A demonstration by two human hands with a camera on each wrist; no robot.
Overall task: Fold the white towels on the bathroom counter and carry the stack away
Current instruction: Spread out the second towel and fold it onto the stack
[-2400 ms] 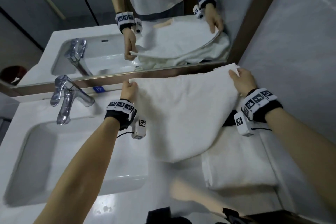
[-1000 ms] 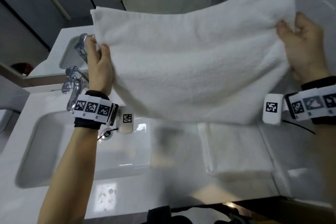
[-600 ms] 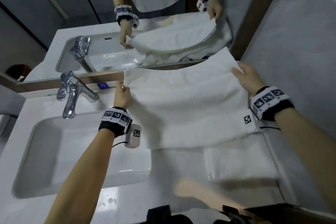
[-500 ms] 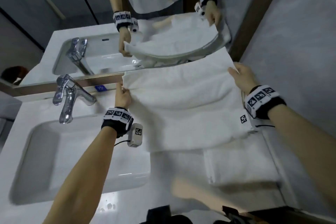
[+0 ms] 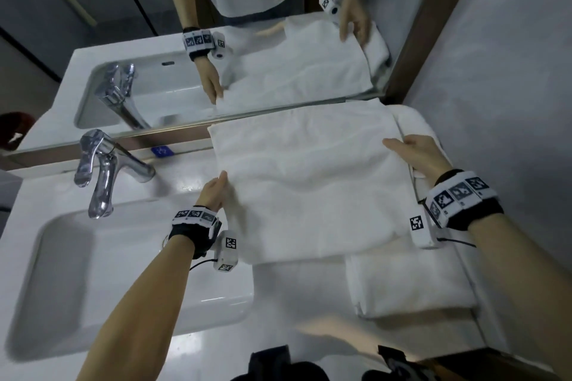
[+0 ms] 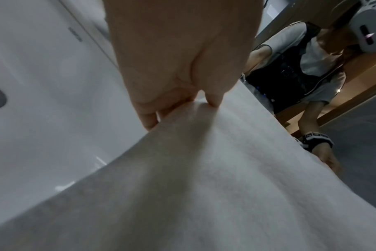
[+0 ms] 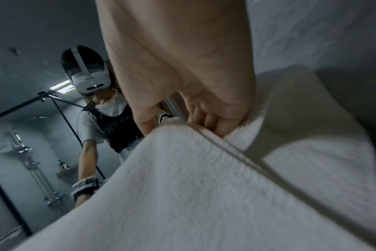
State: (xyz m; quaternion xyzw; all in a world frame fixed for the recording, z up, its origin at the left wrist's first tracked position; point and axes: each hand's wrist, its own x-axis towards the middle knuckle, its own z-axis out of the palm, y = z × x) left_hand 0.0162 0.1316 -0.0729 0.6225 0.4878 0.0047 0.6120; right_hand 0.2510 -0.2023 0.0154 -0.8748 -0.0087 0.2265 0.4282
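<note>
A white towel (image 5: 309, 179) lies spread on the counter (image 5: 294, 303), its far edge against the mirror. My left hand (image 5: 213, 192) pinches its left edge between thumb and fingers (image 6: 148, 118). My right hand (image 5: 408, 151) grips the right edge, thumb on top and fingers (image 7: 206, 122) curled beneath. The near part of the towel (image 6: 204, 186) sags and overlaps a folded white towel (image 5: 408, 284) at the counter's front right. More white towel cloth (image 5: 414, 120) lies under my right hand by the wall.
The sink basin (image 5: 108, 272) and chrome faucet (image 5: 102, 170) are to the left of the towel. The mirror (image 5: 247, 71) runs along the back. A grey tiled wall (image 5: 510, 102) closes the right side. The counter's front edge is near my body.
A second ago the towel was held up in the air; it has come down onto the counter. Both hands have slid nearer along its side edges, and it lies flatter.
</note>
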